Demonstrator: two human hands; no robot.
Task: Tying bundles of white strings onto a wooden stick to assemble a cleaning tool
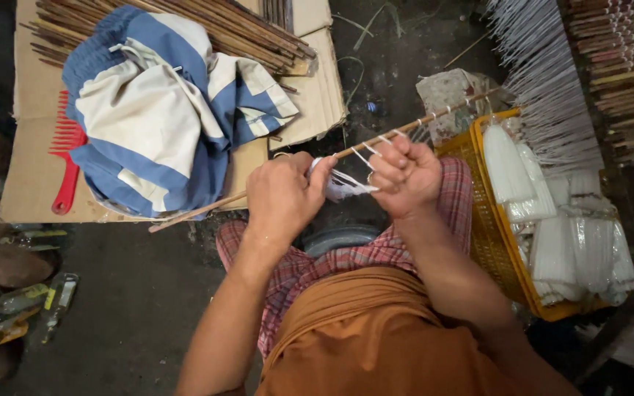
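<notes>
Left hand: (282,196) fingers curled shut, pinching a bunch of white strings (343,185) against the thin wooden stick (376,141).
Right hand: (403,174) clenched in a fist just beside the left, gripping the same stick, with string loops running over the knuckles.
Stick: long, bare, pale brown; it lies slantwise above the lap, low end near the cardboard's front edge, high end over the yellow basket. Short white strings hang from it at intervals past the right hand.
Lap: checked red cloth (332,260) with an orange garment (361,330) below the hands.
Open room: bare dark floor (141,293) on the left side of the knees; a narrow dark gap between cardboard and basket; the right side is crowded.
Basket: yellow plastic mesh (487,242), touching the right knee, filled with clear packs of white candles (577,253).
Rack: rows of white candles hanging from sticks (544,81) at the upper right.
Cardboard: flat brown sheet (34,187) at upper left, carrying a blue-and-cream striped cloth (155,110), a red comb (66,158) at its left edge, and a bundle of dark sticks (243,29) at its far edge.
Floor, left edge: crumpled wrappers with yellow labels (56,297); detail is too dim to tell.
</notes>
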